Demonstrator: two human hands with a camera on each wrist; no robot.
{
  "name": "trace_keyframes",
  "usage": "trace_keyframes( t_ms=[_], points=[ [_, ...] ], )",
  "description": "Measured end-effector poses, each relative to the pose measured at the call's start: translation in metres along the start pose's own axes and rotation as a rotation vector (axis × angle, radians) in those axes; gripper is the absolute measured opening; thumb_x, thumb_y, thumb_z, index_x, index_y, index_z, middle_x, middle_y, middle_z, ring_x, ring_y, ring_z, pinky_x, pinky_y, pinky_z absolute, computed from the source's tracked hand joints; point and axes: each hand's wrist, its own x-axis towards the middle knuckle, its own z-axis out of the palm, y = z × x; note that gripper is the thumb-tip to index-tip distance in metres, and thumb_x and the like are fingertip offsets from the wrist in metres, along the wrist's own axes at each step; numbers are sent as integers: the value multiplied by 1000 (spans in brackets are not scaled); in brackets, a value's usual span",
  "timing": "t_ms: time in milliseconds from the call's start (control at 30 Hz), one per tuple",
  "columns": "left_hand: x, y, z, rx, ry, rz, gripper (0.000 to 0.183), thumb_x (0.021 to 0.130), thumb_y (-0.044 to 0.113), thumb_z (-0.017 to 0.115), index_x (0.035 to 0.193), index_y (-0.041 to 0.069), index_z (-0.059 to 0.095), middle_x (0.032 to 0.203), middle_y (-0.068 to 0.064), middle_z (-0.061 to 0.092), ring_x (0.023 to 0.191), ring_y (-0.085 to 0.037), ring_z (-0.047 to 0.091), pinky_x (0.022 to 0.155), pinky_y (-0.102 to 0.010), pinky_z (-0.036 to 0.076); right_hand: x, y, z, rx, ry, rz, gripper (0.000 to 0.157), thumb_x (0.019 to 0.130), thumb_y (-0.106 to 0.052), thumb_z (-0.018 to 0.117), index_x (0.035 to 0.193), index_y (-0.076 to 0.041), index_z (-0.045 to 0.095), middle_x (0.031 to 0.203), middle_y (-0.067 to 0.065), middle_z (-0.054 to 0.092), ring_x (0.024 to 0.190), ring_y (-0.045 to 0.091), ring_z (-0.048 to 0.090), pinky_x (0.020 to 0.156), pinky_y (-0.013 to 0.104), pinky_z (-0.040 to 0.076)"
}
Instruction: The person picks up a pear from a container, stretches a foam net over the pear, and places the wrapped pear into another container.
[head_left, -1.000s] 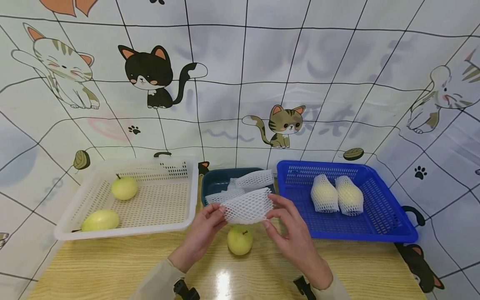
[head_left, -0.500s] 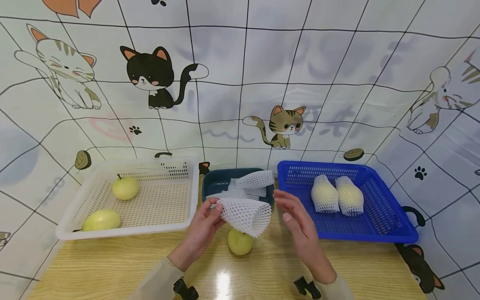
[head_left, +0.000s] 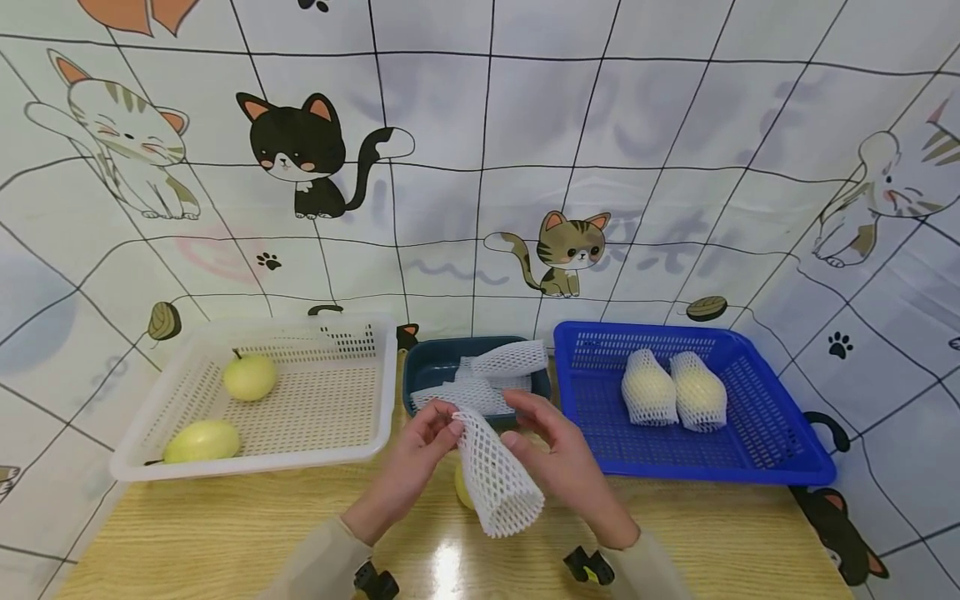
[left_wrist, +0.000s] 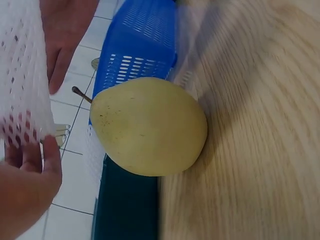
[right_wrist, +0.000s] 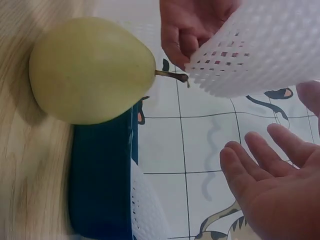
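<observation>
My left hand (head_left: 408,458) pinches one end of a white foam net sleeve (head_left: 497,475), whose wide open end points down toward me. In the right wrist view my right hand (right_wrist: 280,185) has its fingers spread and relaxed, close beside the sleeve and holding nothing. A yellow-green pear (left_wrist: 150,127) stands on the table beneath the sleeve, stem up; in the head view the sleeve mostly hides it. Behind the hands, several more foam net sleeves (head_left: 506,360) lie in a dark teal tray (head_left: 435,354).
To the left a white basket (head_left: 322,458) holds two bare pears (head_left: 250,377). On the right, a blue basket (head_left: 600,454) holds two pears in foam nets (head_left: 649,390). All stand on a wooden table (head_left: 225,525) against a cat-print cloth (head_left: 450,125).
The sleeve has swung from lying crosswise between both hands to hanging with its open end toward me. My right hand let go of it, moved right, then came back beside it.
</observation>
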Motion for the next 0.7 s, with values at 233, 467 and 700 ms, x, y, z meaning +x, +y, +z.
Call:
trace_keyframes(
  t_ms=[233, 467, 700],
  points=[
    [1, -2, 9, 155, 28, 195, 10, 105, 7, 59, 111, -2, 58, 107, -8, 59, 94, -13, 60, 83, -23, 51, 5, 0, 14, -101, -47, 58, 61, 94, -21, 78, 150, -13, 55, 154, 4, 52, 139, 26, 50, 110, 51, 44],
    [-1, 0, 15, 180, 38, 203, 9, 105, 7, 60, 111, 0, 60, 109, -11, 59, 93, -13, 61, 80, -22, 51, 7, -6, 23, -190, -25, 102, 61, 87, -29, 86, 142, -16, 62, 147, 3, 58, 130, 25, 57, 106, 52, 48],
    [-1, -2, 14, 219, 69, 232, 8, 104, 7, 61, 110, 1, 62, 105, -11, 61, 90, -14, 60, 78, -23, 50, 5, -5, 24, -209, 59, 151, 42, 82, -30, 90, 120, -20, 72, 118, -9, 67, 113, 16, 63, 101, 50, 51]
  ],
)
